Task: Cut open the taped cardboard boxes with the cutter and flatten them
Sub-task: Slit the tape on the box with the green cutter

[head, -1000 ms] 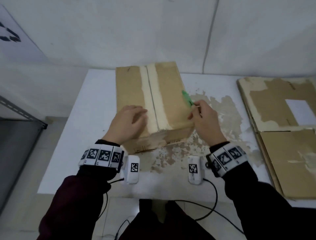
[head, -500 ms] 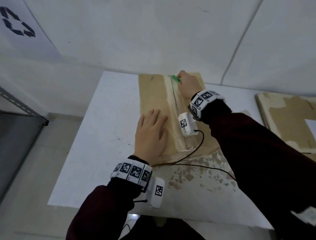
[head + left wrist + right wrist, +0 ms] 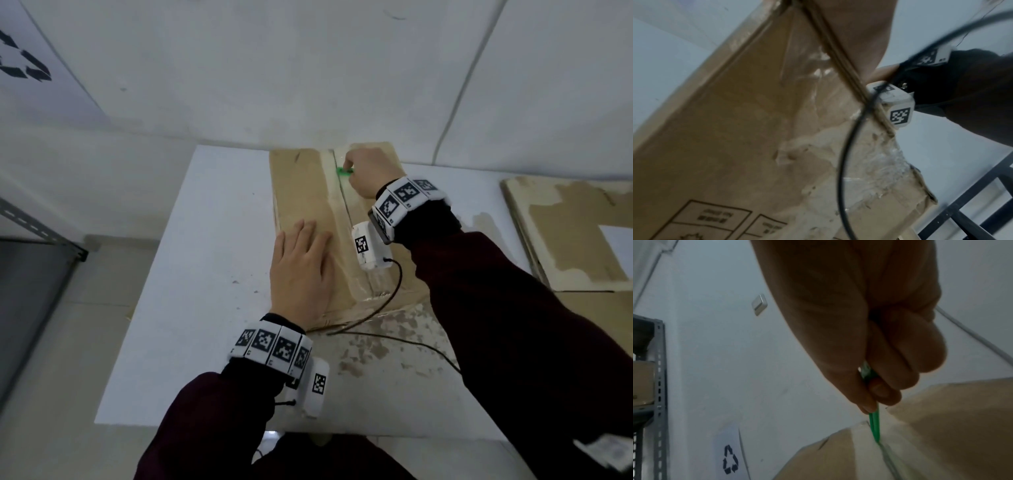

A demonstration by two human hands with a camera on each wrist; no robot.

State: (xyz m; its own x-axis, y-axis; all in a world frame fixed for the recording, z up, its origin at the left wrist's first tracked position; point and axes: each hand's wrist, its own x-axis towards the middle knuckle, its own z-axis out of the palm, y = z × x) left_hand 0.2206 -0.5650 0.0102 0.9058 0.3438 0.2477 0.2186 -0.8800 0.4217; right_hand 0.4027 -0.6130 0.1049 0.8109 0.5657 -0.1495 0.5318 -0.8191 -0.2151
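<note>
On the white table [image 3: 178, 274], left to right:

Left hand [image 3: 301, 270]: flat, palm down on the near left part of the box [image 3: 301, 192]; fingers straight and close together, pointing away from the person, thumb out to the left. Dark sleeve [image 3: 219, 421] and a band of black-and-white markers [image 3: 270, 349] at the wrist.

Box: brown cardboard, lying lengthwise away from the person, far end near the wall [image 3: 274, 68]. Pale tape [image 3: 330, 192] runs along its middle seam; crinkled clear tape over the near end, seen in the left wrist view [image 3: 879, 170].

Cutter [image 3: 343, 172]: green, tip set down on the seam at the far end of the box, as the right wrist view shows [image 3: 874, 426].

Right hand [image 3: 368, 171]: reached out over the box, fingers curled, thumb and fingertips pinching the cutter. Its forearm crosses the right half of the box; the wrist camera [image 3: 368, 245] and black cable [image 3: 387, 301] lie over the seam near the front.

Flattened cardboard [image 3: 575, 240]: stacked at the right edge, well apart from the box.

Metal shelf [image 3: 37, 236]: far left, beside the table
</note>
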